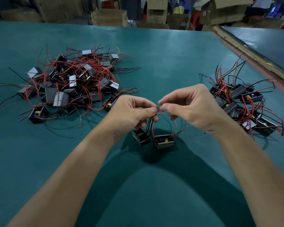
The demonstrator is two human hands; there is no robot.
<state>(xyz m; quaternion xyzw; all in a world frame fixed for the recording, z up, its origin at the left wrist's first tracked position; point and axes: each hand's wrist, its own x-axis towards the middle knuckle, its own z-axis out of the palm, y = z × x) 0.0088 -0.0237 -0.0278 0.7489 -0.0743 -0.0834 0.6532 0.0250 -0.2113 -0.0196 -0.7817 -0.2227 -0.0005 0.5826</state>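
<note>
Two small black box modules with yellow parts inside sit on the green table just below my hands, one on the left [141,137] and one on the right [164,141]. Red and black wires [152,126] rise from them to my fingers. My left hand [133,112] pinches the wire ends between thumb and forefinger. My right hand [187,104] pinches a red wire tip right beside it, the fingertips of both hands almost touching.
A big loose pile of the same modules with tangled red wires [67,86] lies at the left. A smaller, tidier group [243,105] lies at the right. A second table edge [252,53] runs along the far right, with cardboard boxes [108,17] behind.
</note>
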